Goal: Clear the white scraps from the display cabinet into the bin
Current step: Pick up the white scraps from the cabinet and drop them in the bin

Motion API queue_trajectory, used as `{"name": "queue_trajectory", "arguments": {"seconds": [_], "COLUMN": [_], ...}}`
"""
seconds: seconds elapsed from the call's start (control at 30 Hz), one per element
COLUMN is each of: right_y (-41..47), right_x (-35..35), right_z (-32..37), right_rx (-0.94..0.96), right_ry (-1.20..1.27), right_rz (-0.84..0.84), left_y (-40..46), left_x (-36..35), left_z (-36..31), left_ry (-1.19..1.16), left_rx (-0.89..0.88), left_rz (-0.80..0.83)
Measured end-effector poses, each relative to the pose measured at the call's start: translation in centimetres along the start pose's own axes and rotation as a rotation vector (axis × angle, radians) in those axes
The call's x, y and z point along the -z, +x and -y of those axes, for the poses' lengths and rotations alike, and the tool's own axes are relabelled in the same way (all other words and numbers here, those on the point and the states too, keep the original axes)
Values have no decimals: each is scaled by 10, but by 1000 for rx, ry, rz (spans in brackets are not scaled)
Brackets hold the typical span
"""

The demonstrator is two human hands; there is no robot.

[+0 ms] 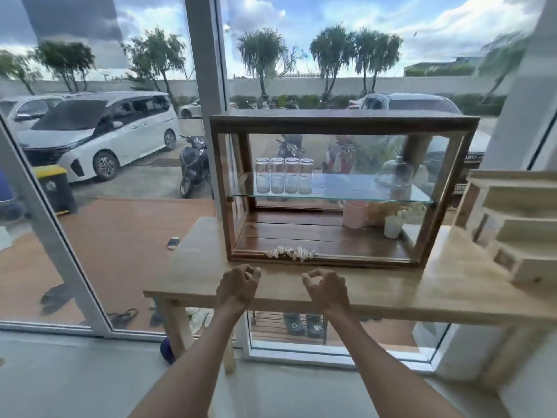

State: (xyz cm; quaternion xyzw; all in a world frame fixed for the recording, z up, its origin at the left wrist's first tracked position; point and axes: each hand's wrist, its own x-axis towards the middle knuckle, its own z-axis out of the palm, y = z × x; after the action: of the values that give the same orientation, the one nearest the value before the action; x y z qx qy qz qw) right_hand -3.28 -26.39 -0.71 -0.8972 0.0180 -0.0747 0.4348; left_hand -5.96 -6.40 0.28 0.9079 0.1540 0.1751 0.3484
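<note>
A wooden display cabinet with glass sides stands on a light wooden table. A row of crumpled white scraps lies along the front edge of its bottom shelf, left of centre. My left hand and my right hand hover over the table just in front of the cabinet, below the scraps. Both have fingers curled inward with thumb meeting fingertips, and I see nothing in either. No bin for the scraps shows indoors.
On the glass shelf stand several jars and a glass dome. A pink cup and a white cup sit bottom right. A pale wooden rack stands at the table's right. Windows lie behind.
</note>
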Motion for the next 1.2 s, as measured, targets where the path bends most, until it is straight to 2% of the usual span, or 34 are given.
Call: {"name": "queue_trajectory", "arguments": {"seconds": [0.27, 0.5, 0.83, 1.2], "right_y": [34, 64, 94, 102], "right_x": [-18, -51, -76, -80], "right_z": [35, 52, 58, 62], "right_rx": [25, -51, -183, -186], "right_ry": [6, -50, -129, -160], "right_rz": [-44, -58, -100, -75], "left_y": [28, 55, 77, 92], "left_x": [-27, -50, -75, -76], "left_z": [-13, -11, 2, 8], "left_ry": [-44, -35, 61, 41], "left_rx": [16, -18, -75, -65], "left_rz": [-36, -129, -125, -144]}}
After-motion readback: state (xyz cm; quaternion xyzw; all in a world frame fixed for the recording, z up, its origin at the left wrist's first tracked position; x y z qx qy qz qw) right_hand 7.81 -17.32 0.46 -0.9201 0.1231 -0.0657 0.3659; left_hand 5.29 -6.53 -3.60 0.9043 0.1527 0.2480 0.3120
